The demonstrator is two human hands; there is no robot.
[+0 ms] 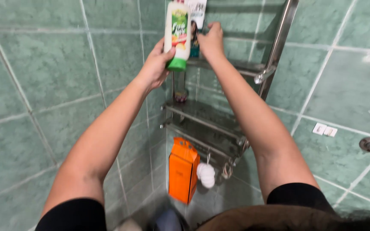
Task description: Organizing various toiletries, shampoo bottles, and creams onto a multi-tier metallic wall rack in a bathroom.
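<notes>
While the white bottle (pixel 177 34) is gripped low on its body, cap down, by the left hand (pixel 155 64) before the top shelf (pixel 236 66), the right hand (pixel 210 40) rests on a box (pixel 195 25), perhaps pinching it. Smooth, stiff, possibly slippery plastic is judged; a mid-body hold is favoured.

Viewpoint: one camera, worn on the person's head, set high above the arms.
Facing: forward and downward into the tiled corner (pixel 56 72), where a steel corner rack (pixel 210 119) climbs the seam between two green walls.
Nearness: close (both forearms fill the middle of the picture, running from the near bottom edge to the far top).
Framing: the left hand (pixel 155 64) and right hand (pixel 210 40) sit near the top edge; the rack's lowest tier lies below centre.
Tilt: the view leans, so wall lines slant.
Shared ground: none, since only this view exists.
</notes>
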